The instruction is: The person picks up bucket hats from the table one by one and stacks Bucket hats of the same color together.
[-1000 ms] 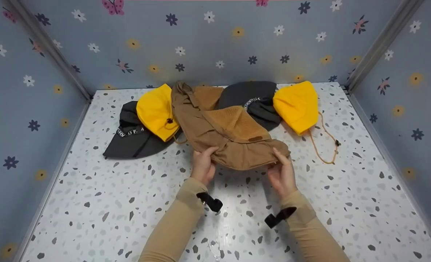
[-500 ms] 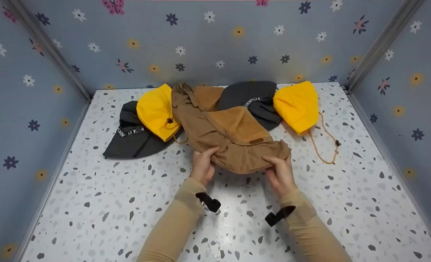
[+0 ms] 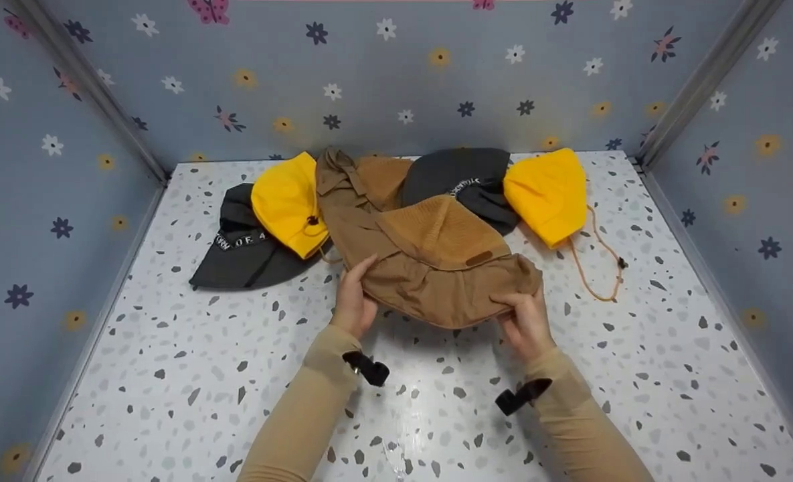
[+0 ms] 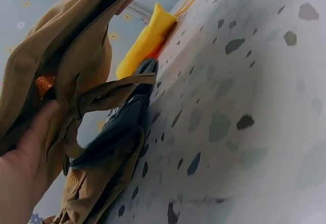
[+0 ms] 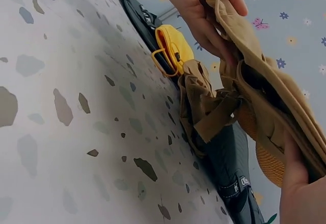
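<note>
Both hands hold a brown sun hat (image 3: 450, 291) with a tan ribbed crown by its wide brim, raised above the table. My left hand (image 3: 356, 301) grips the brim on the left, thumb on top. On the other side, my right hand (image 3: 526, 321) pinches it between thumb and fingers. From the hat's underside hangs a brown strap (image 4: 117, 89) in the left wrist view. Behind it, partly covered, lies another brown hat (image 3: 383, 181). Part of the right hand's fingers is hidden beneath the brim.
At the left, a yellow hat (image 3: 286, 204) overlaps a black cap (image 3: 262, 264). Right of the brown hats lie a second black cap (image 3: 456, 171) and a yellow hat (image 3: 547, 197) with an orange cord (image 3: 597, 244). Flower-patterned panels (image 3: 396, 73) enclose the speckled table (image 3: 189, 375).
The held hat has come slightly toward me and its brim is spread wider. My left hand has shifted left along the brim; my right hand has moved slightly right. The other hats stay put.
</note>
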Motion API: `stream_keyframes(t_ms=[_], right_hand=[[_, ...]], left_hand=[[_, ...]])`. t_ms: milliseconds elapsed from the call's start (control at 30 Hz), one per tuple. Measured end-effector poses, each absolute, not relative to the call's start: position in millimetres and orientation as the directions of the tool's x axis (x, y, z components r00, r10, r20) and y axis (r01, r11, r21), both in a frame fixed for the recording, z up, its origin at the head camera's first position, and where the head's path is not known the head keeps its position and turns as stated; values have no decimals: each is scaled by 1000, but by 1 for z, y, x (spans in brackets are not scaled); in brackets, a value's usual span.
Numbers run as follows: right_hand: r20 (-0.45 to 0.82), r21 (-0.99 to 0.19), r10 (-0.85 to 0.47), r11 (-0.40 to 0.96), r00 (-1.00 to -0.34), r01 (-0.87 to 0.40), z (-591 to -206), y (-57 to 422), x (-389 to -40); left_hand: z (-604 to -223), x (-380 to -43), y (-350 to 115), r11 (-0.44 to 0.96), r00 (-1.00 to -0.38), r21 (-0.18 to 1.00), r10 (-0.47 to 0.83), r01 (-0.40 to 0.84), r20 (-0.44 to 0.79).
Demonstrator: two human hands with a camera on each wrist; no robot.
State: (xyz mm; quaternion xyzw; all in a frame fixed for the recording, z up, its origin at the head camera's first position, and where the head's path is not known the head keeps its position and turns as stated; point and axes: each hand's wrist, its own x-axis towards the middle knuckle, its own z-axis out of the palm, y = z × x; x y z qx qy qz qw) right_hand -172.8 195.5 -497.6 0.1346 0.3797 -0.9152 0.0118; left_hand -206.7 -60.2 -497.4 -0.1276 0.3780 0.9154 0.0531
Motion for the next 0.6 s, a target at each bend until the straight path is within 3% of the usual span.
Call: stream_keyframes(t_ms=[600], right_hand=[[-247, -770, 149, -630, -958, 100, -498, 200, -171]], left_hand=[[-500, -206, -100, -649, -959, 733, -17, -205, -284]])
